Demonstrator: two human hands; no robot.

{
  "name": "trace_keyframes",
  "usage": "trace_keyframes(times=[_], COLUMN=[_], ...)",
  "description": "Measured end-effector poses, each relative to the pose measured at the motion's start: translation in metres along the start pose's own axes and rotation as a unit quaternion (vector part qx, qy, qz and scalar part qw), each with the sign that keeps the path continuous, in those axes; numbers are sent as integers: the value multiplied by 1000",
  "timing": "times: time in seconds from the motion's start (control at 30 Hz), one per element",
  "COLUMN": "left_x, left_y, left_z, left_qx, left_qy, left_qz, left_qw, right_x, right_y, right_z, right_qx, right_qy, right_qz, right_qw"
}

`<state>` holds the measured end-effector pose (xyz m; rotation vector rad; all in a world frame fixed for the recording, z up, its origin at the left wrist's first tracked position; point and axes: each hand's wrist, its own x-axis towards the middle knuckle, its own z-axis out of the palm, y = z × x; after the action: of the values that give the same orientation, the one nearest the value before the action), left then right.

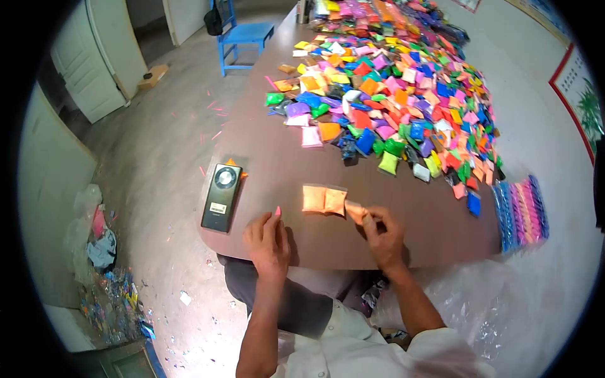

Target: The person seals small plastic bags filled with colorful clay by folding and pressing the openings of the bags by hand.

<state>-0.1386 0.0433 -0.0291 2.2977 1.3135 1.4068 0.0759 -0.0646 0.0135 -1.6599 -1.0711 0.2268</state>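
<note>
My right hand (384,236) pinches a small light-orange clay packet (355,212) by its near end. That packet's far corner reaches the right side of two light-orange packets (324,200), which lie side by side, flat on the brown table (265,151). Left of these, my left hand (267,244) is at the table's front part with fingers closed. A small pink pointed piece (278,211) sticks out from its fingertips; the rest of it is hidden by the fingers.
A large heap of colourful packets (391,107) covers the table's far and right side. A dark phone (221,196) lies at the left edge, with an orange scrap beside it. Twisted colourful bundles (522,213) sit at the right edge. A blue chair (246,34) stands behind.
</note>
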Motion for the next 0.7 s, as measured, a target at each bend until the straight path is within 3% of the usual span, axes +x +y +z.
trace_keyframes(times=[0.1, 0.17, 0.23, 0.3, 0.37, 0.47, 0.53, 0.57, 0.63, 0.7], left_x=[-7, -24, -34, -40, -46, -47, -41, -43, -47, -44], left_y=[28, 61, 85, 92, 84, 69, 72, 71, 67, 72], left_z=[-16, -17, -10, -5, 2, 5, 2, 1, -1, -7], left_qx=[-38, -165, -238, -311, -348, -417, -451, -451, -409, -395], left_qy=[-6, -171, -181, -191, -204, -174, -170, -170, -220, -236], left_qz=[19, -86, -117, -149, -333, -347, -356, -355, -297, -295], left_qw=[999, 967, 947, 919, 852, 822, 801, 801, 834, 837], right_x=[-40, -59, -72, -82, -86, -80, -74, -70, -60, -49], right_y=[-1, 0, -2, -5, -8, -22, -31, -24, -11, -12], right_z=[-5, 3, 10, 14, 13, 9, 7, 8, 10, 5], right_qx=[-67, -68, -90, -107, -123, -87, 6, 7, 154, 139], right_qy=[45, 67, 42, 10, -23, -62, -53, -53, -111, -152], right_qz=[-37, -44, -122, -118, -112, -175, -48, -48, 137, 144], right_qw=[996, 994, 988, 987, 986, 979, 997, 997, 972, 968])
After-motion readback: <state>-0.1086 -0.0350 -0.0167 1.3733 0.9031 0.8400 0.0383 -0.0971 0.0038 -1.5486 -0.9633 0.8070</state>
